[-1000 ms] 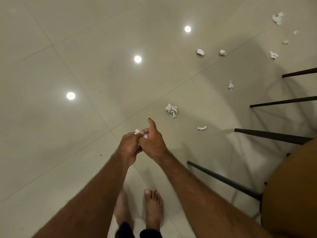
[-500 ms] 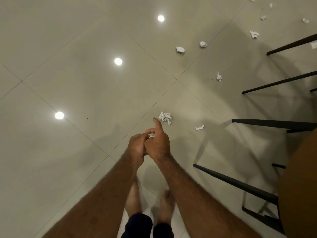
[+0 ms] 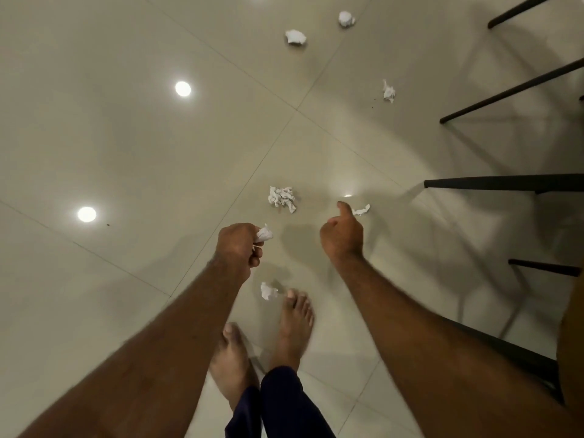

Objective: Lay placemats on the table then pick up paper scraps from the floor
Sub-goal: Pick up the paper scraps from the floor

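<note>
**Operator:** Head camera, looking straight down: I count six paper scraps loose on the floor, and a seventh in hand. The biggest wad (image 3: 282, 199) lies just ahead of both hands, an open, ragged crumple.

**Desk:** How will it handle?

**Operator:** Feather-light and soft, I judge. It should squash rather than break, so I'd pinch it across the top folds. The two tighter balls (image 3: 295, 37) farther off may roll. The scrap by my toes (image 3: 268, 291) and the thin strip (image 3: 361, 210) beside my right hand lie flatter, so I'd nip an upturned edge.

**Desk:** Hands?

**Operator:** My left hand (image 3: 240, 245) is closed round a held scrap (image 3: 264, 234), with white paper poking out past the fingers. My right hand (image 3: 343, 235) has its fingers curled under and one digit stuck out. Nothing shows in it, though the palm faces away.

**Desk:** And the room?

**Operator:** The pale floor tiles (image 3: 126, 153) are glossy enough to mirror the ceiling lights (image 3: 183, 89), so paper could skid ahead of a fingertip. Dark furniture legs (image 3: 505, 183) crowd the right side. No placemats are in view.
</note>
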Demonstrator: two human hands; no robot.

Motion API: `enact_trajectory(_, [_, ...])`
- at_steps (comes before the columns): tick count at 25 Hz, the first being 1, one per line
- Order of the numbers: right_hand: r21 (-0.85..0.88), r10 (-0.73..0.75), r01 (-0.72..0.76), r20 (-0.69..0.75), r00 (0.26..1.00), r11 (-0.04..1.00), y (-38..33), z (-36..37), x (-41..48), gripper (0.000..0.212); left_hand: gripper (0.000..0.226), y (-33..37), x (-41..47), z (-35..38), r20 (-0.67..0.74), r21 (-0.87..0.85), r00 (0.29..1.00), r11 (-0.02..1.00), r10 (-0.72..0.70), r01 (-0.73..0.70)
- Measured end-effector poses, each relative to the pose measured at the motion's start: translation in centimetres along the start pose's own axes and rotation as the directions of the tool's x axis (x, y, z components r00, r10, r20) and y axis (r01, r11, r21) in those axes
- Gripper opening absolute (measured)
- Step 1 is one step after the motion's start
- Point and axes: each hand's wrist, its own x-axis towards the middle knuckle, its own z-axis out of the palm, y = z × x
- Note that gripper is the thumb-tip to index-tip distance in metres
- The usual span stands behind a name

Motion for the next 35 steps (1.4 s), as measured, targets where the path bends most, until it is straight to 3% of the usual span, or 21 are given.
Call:
enact_trajectory(4, [-0.106,0.065,-0.074,-0.087,0.994,0.992,5.5,-0.1,7.8,0.05,0.016,-0.5,3.5,0.6,-0.021,-0.01,1.0,1.0,-0.004,0.004])
enact_trajectory(11, [-0.127,0.101,-0.12,-0.145,0.984,0.985,8.8,2.8,14.6,0.051,0.012,-1.7,7.6,0.7,-0.013,-0.005,1.0,1.0,0.024,-0.024])
enact_trajectory(16, [-0.025,-0.012,0.008,-0.15,0.989,1.0,8.5,4.6,14.4,0.049,0.007,-1.2,8.5,1.0,-0.022,0.02,0.997,0.997,0.073,-0.073])
enact_trajectory(19, [0.087,-0.178,0.19,-0.132,0.975,0.978,6.1,5.5,12.1,0.054,0.005,-1.1,8.5,1.0,-0.063,0.009,0.996,0.998,0.063,-0.063])
enact_trajectory(22, [0.142,-0.482,0.475,0.017,0.876,0.868,1.9,7.6,8.9,0.069,0.005,-1.3,7.9,0.6,-0.1,-0.014,0.993,0.998,0.067,-0.069])
enact_trajectory(24, [0.06,-0.583,0.582,0.167,0.795,0.811,-0.7,9.6,7.4,0.078,0.009,-1.6,7.6,0.0,-0.109,-0.035,0.991,0.996,0.072,-0.076])
enact_trajectory(27, [-0.103,-0.583,0.634,0.301,0.754,0.767,-2.4,12.6,6.9,0.081,0.01,-2.3,7.7,-1.4,-0.102,-0.052,0.99,0.994,0.094,-0.1])
enact_trajectory(31, [-0.19,-0.601,0.676,0.333,0.727,0.712,-2.2,13.9,7.6,0.064,0.01,-3.2,8.1,-3.8,-0.115,-0.044,0.986,0.991,0.117,-0.123])
enact_trajectory(35, [-0.087,-0.615,0.643,0.216,0.758,0.761,-1.9,12.7,6.4,0.055,0.011,-4.0,8.0,-5.7,-0.132,-0.041,0.984,0.991,0.123,-0.129])
